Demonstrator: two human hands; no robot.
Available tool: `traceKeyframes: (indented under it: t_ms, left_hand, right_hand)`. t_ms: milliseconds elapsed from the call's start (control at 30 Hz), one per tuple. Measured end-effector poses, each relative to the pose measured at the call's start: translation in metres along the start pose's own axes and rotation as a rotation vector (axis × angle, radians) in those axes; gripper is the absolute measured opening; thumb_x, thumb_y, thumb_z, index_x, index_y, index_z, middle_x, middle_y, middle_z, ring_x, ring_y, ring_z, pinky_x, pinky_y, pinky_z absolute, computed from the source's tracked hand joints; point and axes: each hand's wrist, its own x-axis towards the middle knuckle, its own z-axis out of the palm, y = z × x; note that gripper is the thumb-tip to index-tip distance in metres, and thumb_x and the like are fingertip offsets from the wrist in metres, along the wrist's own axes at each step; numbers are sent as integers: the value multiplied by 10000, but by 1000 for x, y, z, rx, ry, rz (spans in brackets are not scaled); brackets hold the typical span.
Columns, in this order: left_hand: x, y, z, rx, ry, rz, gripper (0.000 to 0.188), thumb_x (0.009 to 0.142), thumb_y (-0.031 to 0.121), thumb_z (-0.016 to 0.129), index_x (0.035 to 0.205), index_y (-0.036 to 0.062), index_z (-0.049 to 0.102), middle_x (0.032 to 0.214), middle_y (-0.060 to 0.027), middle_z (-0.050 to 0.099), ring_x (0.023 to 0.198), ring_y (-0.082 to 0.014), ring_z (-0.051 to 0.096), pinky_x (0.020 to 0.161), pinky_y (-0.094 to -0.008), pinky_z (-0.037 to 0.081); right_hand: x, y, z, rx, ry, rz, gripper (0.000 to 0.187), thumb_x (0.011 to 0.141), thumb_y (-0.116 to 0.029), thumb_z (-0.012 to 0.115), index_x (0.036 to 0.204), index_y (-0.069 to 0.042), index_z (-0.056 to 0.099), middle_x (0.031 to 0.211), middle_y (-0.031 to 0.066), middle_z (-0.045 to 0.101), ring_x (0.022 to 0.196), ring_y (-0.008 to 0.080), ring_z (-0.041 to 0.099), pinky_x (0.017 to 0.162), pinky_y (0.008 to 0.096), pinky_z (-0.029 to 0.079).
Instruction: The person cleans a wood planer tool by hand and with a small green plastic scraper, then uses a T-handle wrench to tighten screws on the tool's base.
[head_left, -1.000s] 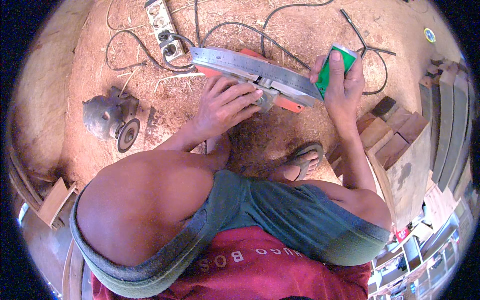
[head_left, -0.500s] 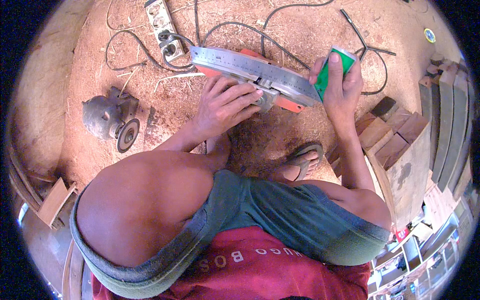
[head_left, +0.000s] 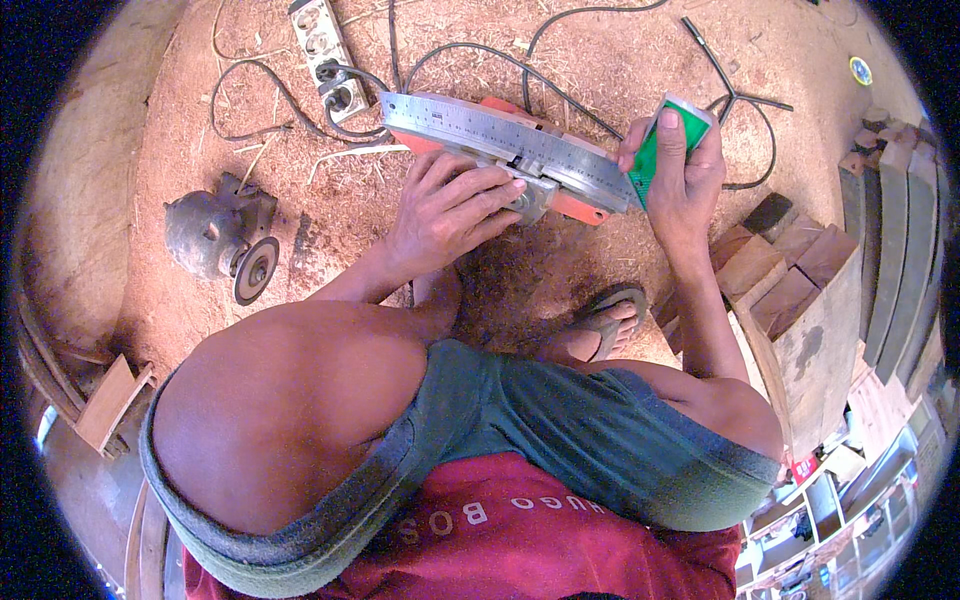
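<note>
My right hand (head_left: 688, 178) grips the green handle (head_left: 661, 150) of a try square, thumb laid along its face. The square's long steel blade (head_left: 470, 122) with ruled marks lies edge-on along the metal base of an orange power tool (head_left: 578, 207), which looks like an electric planer. My left hand (head_left: 452, 207) is closed over the near side of that tool, fingertips by a small metal block at its middle. Much of the tool's body is hidden by the blade and my left hand.
A bench grinder (head_left: 215, 235) with a disc wheel sits at left on the shavings-strewn ground. At upper left is a white power strip (head_left: 322, 55) with plugs. Dark cords (head_left: 470, 47) cross the ground. Wood blocks (head_left: 785, 275) are stacked at right, and my sandalled foot (head_left: 612, 325) is below.
The square's blade has turned slightly, so more of its ruled face shows, and its right end has shifted a little. Both hands keep their places.
</note>
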Motion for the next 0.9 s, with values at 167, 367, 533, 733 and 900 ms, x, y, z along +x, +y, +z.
traceKeyframes:
  t_ms: [167,367,533,733,900]
  left_hand:
    - [0,0,1,3,8,0,435,739,255,901,1147,157,786,1184,56,720,1005,-218,617,866,-404,486]
    - [0,-1,2,4,12,10,442,735,252,905,1151,162,788,1186,60,720,1001,-215,618,871,-400,489]
    - [-1,-2,3,9,19,14,442,735,254,907,1152,163,788,1189,58,720,1007,-216,619,880,-403,495]
    - [0,-2,1,18,12,24,444,738,252,906,1155,158,785,1192,53,717,1006,-220,623,879,-404,501]
    - [0,-2,0,12,9,28,445,740,253,904,1156,152,784,1190,47,715,996,-222,624,865,-402,505]
  right_hand:
    - [-1,2,-1,-1,0,7,188,1158,-230,457,1099,-52,466,782,105,632,662,157,623,623,323,544]
    - [-2,1,-1,-20,9,31,190,1158,-234,460,1097,-54,463,784,102,633,668,159,629,629,328,547]
    - [-1,2,-1,-19,6,20,194,1157,-239,463,1102,-52,465,790,102,637,670,160,631,633,327,550]
    - [-1,3,-3,-38,-11,13,191,1155,-238,467,1112,-52,467,809,104,643,672,159,633,639,330,557]
    - [-1,2,0,-5,4,26,190,1155,-231,465,1113,-46,470,810,105,643,666,159,631,650,335,569]
